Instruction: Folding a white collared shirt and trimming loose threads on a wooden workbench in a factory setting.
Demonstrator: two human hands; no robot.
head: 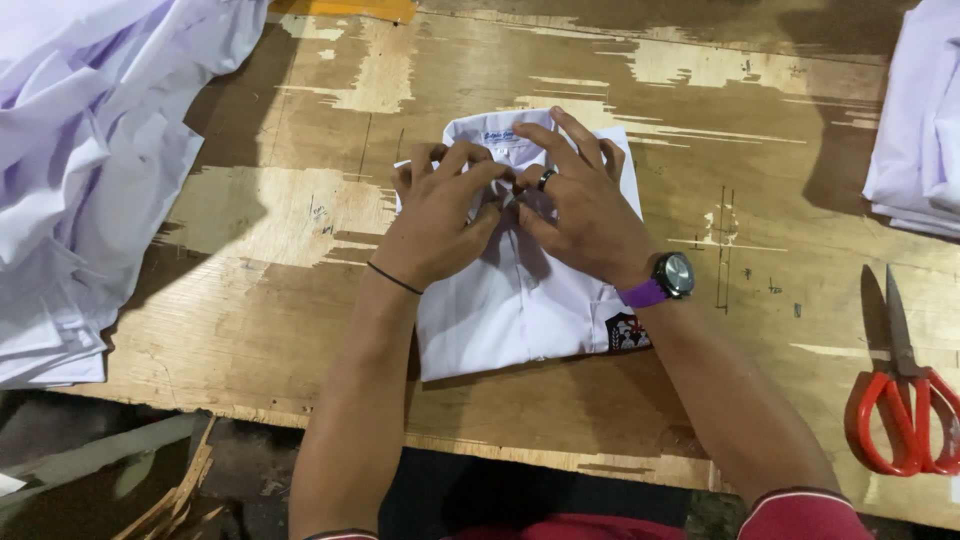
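We see a folded white shirt [520,310] lying mid-desk [300,210], collar away from us. The left hand [435,215] and right hand [585,205] both pinch the placket just below the collar (fingertips meeting there). Red scissors [905,400] lie well apart at right; a shirt pile [90,150] sits left.

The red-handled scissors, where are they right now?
In the head view, the red-handled scissors lie shut on the wooden table at the far right, past the right hand and below a stack of white cloth.
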